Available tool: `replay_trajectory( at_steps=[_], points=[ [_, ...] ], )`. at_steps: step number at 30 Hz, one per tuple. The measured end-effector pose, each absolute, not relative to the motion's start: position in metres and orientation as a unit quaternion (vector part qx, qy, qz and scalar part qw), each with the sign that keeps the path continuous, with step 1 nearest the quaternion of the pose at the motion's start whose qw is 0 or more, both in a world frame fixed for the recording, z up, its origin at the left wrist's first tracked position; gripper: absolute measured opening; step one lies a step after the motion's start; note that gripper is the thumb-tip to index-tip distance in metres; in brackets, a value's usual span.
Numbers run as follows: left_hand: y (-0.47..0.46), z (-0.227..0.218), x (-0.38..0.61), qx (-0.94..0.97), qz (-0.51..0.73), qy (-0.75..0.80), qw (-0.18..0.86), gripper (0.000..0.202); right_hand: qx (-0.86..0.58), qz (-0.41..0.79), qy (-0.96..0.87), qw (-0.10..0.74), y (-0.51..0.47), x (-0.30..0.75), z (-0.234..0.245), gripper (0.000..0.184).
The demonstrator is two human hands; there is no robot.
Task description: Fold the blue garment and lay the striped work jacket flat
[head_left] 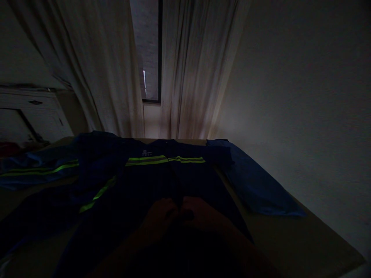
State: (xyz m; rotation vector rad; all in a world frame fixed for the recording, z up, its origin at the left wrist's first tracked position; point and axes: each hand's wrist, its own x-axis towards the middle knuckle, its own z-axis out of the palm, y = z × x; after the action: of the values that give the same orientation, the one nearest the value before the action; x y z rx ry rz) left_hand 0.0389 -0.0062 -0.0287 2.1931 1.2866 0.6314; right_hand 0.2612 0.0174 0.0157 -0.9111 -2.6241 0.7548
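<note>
A dark navy work jacket (145, 177) lies spread out, front up, its collar end away from me. Yellow-green reflective bands cross its chest, and a small light print sits above the left one. Low on its front opening, my left hand (162, 212) is closed on the cloth. Close beside it my right hand (195, 211) is curled closed on the other edge of the opening. Deep shadow hides the fingertips and whatever fastener may be between them. One sleeve with a green band (97, 195) stretches out to the left.
Blue folded cloth (261, 189) lies at the right, against the pale wall (304, 116). Another blue garment with green stripes (40, 170) is at the left. Long curtains (188, 69) hang behind, partly open on a window (149, 50). A white cabinet (31, 112) stands far left.
</note>
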Motion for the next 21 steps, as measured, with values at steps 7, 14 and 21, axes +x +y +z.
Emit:
replay_trajectory(
  at_steps=[7, 14, 21],
  points=[
    [-0.009, -0.029, 0.039, 0.797, 0.255, 0.479, 0.264, 0.018, -0.308, 0.268, -0.902, 0.142, 0.013, 0.255, 0.012, 0.012],
    [-0.017, -0.03, 0.046, 0.759, 0.281, 0.526, 0.26, 0.024, -0.303, 0.328, -0.881, 0.154, 0.015, 0.259, 0.021, 0.012],
    [-0.023, -0.025, 0.047, 0.785, 0.265, 0.531, 0.176, 0.023, -0.287, 0.359, -0.873, 0.16, 0.018, 0.261, 0.021, 0.011]
  ],
)
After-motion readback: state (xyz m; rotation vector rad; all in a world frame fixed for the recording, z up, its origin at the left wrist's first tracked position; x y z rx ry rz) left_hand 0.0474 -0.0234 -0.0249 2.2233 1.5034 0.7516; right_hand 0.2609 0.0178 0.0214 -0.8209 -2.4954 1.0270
